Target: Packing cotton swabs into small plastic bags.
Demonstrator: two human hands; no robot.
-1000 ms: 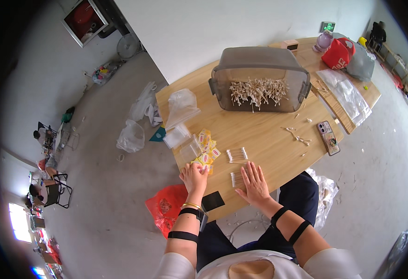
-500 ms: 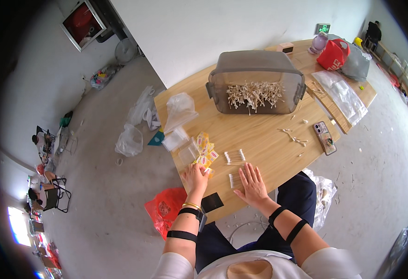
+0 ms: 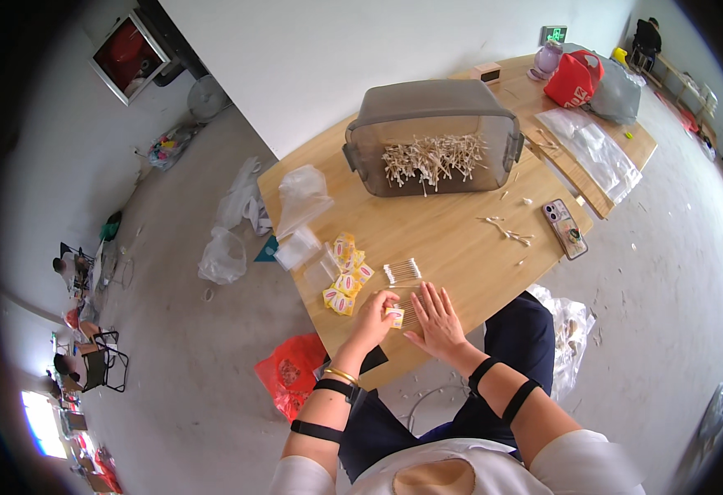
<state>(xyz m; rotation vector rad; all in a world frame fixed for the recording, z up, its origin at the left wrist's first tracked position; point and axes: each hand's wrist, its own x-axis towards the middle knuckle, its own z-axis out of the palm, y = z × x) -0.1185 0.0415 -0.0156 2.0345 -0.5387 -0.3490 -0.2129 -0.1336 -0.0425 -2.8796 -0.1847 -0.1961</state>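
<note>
My left hand pinches a small yellow-and-white card near the table's front edge. Right beside it, my right hand lies flat with fingers stretched over a row of cotton swabs, hiding part of it. Just beyond, a second neat row of cotton swabs rests on the wooden table. A loose pile of similar yellow-and-white cards is spread to the left of the rows. At the back, a grey translucent bin lies on its side, with a heap of cotton swabs inside.
Clear plastic bags lie at the table's left edge. Stray swabs and a phone are on the right. A red bag and a purple jar stand farther back. A red plastic bag hangs below the left edge.
My left hand has moved right from the card pile to the swab row, bringing one card with it. My right hand stays flat over the swabs. The whole view has shifted slightly.
</note>
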